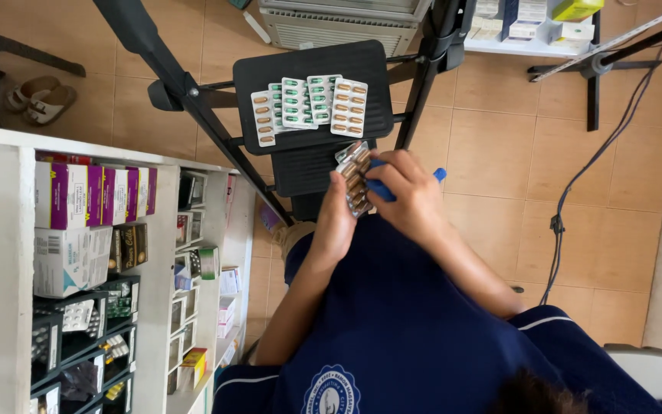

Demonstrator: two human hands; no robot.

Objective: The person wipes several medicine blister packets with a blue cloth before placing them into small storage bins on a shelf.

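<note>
Head view, first item: what do the hands have?

— I log the left hand closed around the lower end of a blister strip of brown capsules, thumb and fingers pinching it by the edges. The strip is held up in the air, just in front of the person's navy shirt and just below the black platform. The right hand is curled shut on a blue-handled tool, which touches the strip's side. It could be scissors, but the fingers hide its working end, so I cannot confirm that.

— And how far along does the work stand?

— Judging from how things lie, it is part done. A row of blister strips already rests flat on the platform, side by side and slightly overlapping. The green-and-white capsule strips sit in the middle, with an orange capsule strip at the right end and another at the left end. I cannot tell whether those have been trimmed. The strip in hand looks whole, and its foil shows no gap that I can see. So I read it as one strip being handled and several set down.

— Anything else nearby?

— Shelving at the left holds medicine boxes and small cartons, none of them touched. A pair of sandals lies on the tiled floor, well apart from the hands.
</note>
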